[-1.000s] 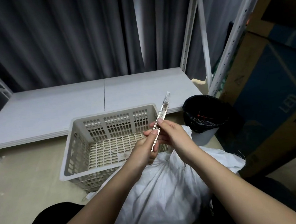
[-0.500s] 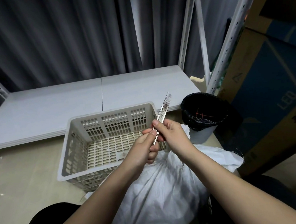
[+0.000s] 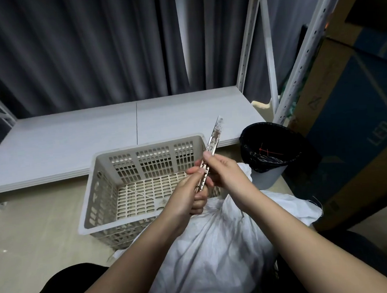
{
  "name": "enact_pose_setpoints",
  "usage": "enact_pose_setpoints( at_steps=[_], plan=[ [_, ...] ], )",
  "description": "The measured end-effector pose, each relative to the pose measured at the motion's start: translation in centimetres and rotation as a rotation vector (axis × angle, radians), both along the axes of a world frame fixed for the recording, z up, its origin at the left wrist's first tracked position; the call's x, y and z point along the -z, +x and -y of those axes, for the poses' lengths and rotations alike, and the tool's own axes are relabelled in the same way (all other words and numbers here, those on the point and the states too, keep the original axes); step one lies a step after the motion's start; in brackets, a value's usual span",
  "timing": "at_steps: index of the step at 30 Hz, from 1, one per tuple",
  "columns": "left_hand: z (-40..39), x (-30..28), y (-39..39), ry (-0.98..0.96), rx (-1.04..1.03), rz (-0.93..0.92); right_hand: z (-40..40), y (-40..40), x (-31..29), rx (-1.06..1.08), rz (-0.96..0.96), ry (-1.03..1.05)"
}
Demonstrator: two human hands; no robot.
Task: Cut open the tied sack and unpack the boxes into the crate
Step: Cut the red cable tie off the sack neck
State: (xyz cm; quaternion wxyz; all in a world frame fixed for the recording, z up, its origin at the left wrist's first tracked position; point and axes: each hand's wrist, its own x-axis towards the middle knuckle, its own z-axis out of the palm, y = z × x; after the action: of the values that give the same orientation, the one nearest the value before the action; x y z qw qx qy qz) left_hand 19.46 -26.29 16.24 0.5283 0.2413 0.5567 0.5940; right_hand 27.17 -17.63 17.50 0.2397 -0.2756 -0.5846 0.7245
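Observation:
A white woven sack (image 3: 214, 254) stands between my knees, its neck bunched under my hands. Both hands hold a metal utility knife (image 3: 213, 145) above it, blade extended and pointing up and away. My left hand (image 3: 191, 190) grips the lower end of the handle. My right hand (image 3: 224, 169) pinches the handle higher up, thumb on its edge. Just beyond the sack sits an empty beige slotted plastic crate (image 3: 103, 177) on the floor. No boxes are visible; the sack hides its contents.
A black-lined waste bin (image 3: 268, 154) stands right of the crate. A low grey shelf board (image 3: 73, 138) runs behind. White rack uprights (image 3: 303, 54) and a large cardboard LED box (image 3: 355, 121) stand at the right. Dark curtains hang at the back.
The knife blade sticks out slightly further than a second ago. My hands stay together on the handle, nearly in the same place above the sack.

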Motion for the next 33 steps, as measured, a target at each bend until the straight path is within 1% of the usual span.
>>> enact_pose_setpoints(
  at_steps=[2,3,5,7,10,12,14,15,16,17,19,21,23,26,28,30,33],
  plan=[
    [-0.1,-0.4,-0.2,-0.023,0.05,0.063,0.0,0.1,0.3,-0.045,0.035,-0.009],
    [-0.1,-0.6,0.0,-0.04,0.082,0.067,0.0,0.2,0.4,-0.051,0.047,0.011],
    [0.1,-0.6,0.4,-0.102,0.147,-0.007,-0.6,0.8,0.1,-0.005,0.027,0.013],
    [0.0,-0.1,1.1,-0.155,0.154,-0.196,-2.2,1.8,-0.7,0.132,-0.006,-0.009],
    [-2.0,1.9,1.4,-0.23,0.019,-0.51,-4.9,3.8,-1.2,0.364,0.045,-0.021],
    [-4.3,3.0,2.2,-0.322,0.057,-0.71,-5.5,5.1,-0.6,0.444,0.099,-0.099],
    [-6.6,3.5,3.6,-0.444,0.104,-0.806,-5.5,6.2,0.1,0.448,0.123,-0.169],
    [-7.6,3.8,4.3,-0.494,0.101,-0.792,-5.5,6.7,0.3,0.436,0.152,-0.152],
    [-8.8,4.4,4.9,-0.531,0.08,-0.74,-5.6,7.2,0.5,0.421,0.185,-0.116],
    [-9.8,5.3,5.4,-0.561,0.042,-0.645,-5.8,7.6,0.5,0.407,0.204,-0.087],
    [-11.2,6.6,6.3,-0.565,-0.072,-0.468,-6.2,8.1,0.7,0.387,0.21,-0.07],
    [-11.7,7.4,7.0,-0.537,-0.177,-0.354,-6.7,8.6,0.8,0.385,0.225,-0.027],
    [-11.8,8.0,7.3,-0.541,-0.232,-0.368,-7.1,9.0,1.0,0.376,0.244,0.035],
    [-11.3,8.4,7.0,-0.481,-0.183,-0.395,-7.5,9.3,1.2,0.362,0.264,0.089],
    [-10.4,8.3,6.5,-0.409,-0.161,-0.389,-7.7,9.4,1.6,0.338,0.362,0.189],
    [-8.9,7.3,5.8,-0.384,-0.155,-0.397,-7.5,9.5,2.0,0.284,0.482,0.302],
    [-6.1,5.3,4.5,-0.368,-0.171,-0.465,-5.3,9.7,2.7,0.142,0.552,0.362]
  ],
)
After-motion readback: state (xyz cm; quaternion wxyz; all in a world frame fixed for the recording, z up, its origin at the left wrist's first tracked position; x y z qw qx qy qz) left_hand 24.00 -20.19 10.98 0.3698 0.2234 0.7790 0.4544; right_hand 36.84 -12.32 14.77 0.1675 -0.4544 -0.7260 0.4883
